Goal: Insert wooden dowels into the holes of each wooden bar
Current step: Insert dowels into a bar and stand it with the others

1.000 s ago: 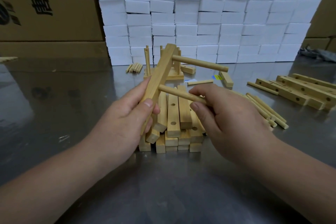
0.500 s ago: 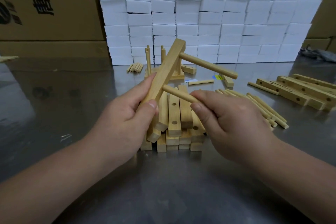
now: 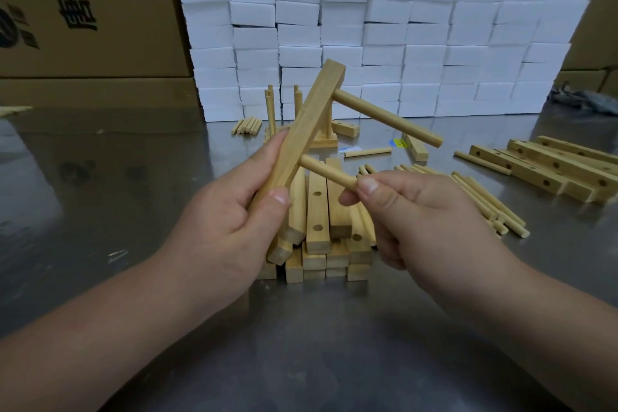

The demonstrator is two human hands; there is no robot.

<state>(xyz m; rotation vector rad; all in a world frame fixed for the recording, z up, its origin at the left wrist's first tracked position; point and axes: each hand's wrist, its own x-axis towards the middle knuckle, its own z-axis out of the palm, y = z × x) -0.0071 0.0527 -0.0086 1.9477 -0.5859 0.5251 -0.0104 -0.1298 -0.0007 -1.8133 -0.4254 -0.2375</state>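
Your left hand (image 3: pixel 230 221): fingers and thumb are curled round the lower half of the wooden bar (image 3: pixel 311 120), which you hold tilted, top end leaning away to the right, above the middle of the table (image 3: pixel 100 194).
Your right hand (image 3: pixel 418 211): thumb and forefinger pinch the near end of the lower dowel (image 3: pixel 326 172).
Lower dowel: its far end meets the bar's right face about halfway up; how deep it sits cannot be told.
Upper dowel (image 3: pixel 388 119): seated near the bar's top end, jutting out to the right and slightly down.
Stack of bars (image 3: pixel 317 211): piled on the table right under your hands, some with holes showing.
Loose dowels (image 3: pixel 485 197): lying in a heap just right of the stack.
Drilled bars (image 3: pixel 551 167): side by side near the table's right edge.
Dowel bundle (image 3: pixel 247 125): small, toward the far edge.
White blocks (image 3: pixel 368 27): stacked as a wall along the far edge.
Cardboard box (image 3: pixel 83 10): at the far left corner.
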